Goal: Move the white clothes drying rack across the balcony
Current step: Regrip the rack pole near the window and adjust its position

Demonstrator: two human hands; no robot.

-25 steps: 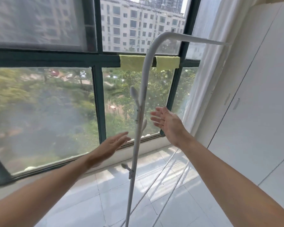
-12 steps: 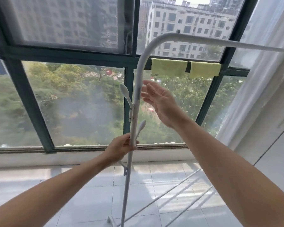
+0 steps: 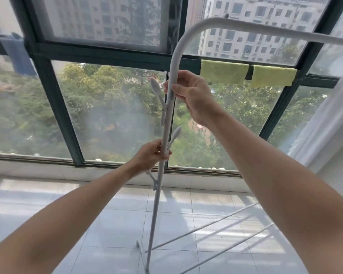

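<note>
The white clothes drying rack (image 3: 156,196) stands in front of me on the tiled floor. Its upright pole carries small side pegs, curves at the top and runs off to the right as a horizontal bar. My left hand (image 3: 150,155) is wrapped around the pole at mid height, just below a peg. Higher up, below the curve, my right hand (image 3: 188,90) grips the same pole. The rack's foot and two low rails show at the bottom right.
A dark-framed window wall (image 3: 55,107) runs across the back, close behind the rack. Two yellow-green cloths (image 3: 224,72) hang on its crossbar, a blue cloth (image 3: 18,56) at far left. A white curtain (image 3: 329,119) and wall stand at the right. White floor tiles (image 3: 111,230) stretch left.
Both hands were open beside the pole a second ago. The left hand closed on it first, then the right hand closed higher up. The view has swung left.
</note>
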